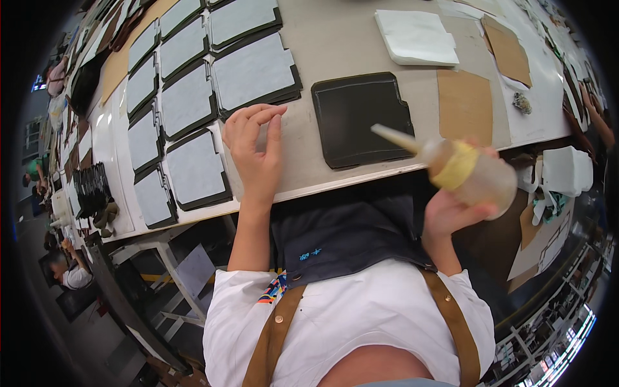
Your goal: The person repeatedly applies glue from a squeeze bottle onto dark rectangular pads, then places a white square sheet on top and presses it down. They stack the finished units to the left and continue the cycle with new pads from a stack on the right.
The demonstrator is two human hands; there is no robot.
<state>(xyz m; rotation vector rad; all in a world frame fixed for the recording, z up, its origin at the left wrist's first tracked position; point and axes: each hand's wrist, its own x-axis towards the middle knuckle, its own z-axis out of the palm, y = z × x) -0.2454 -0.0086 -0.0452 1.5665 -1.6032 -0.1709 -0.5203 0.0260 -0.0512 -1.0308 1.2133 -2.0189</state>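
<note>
My right hand (pixel 451 213) is wrapped round a translucent squeeze bottle (pixel 480 184) with yellow tape about its shoulder and a long pale nozzle. The bottle is tilted, slightly blurred, and its nozzle points left over a black panel (pixel 361 119). That panel lies flat near the table's front edge, with a stepped notch on its right side and a faint pale line along its border. Over the table to the left of the panel, my left hand (pixel 253 138) is raised with loosely bent fingers and nothing visible in it. It is nearest to the rows of black panels with light grey sheets (pixel 196 169).
A stack of white sheets (pixel 416 39) lies beyond the black panel. Brown cardboard pieces (pixel 465 106) are to the right, beside a small crumpled clump (pixel 521 103). Dark strips (pixel 93 187) hang together at the far left. The table edge (pixel 348 180) runs just before my body.
</note>
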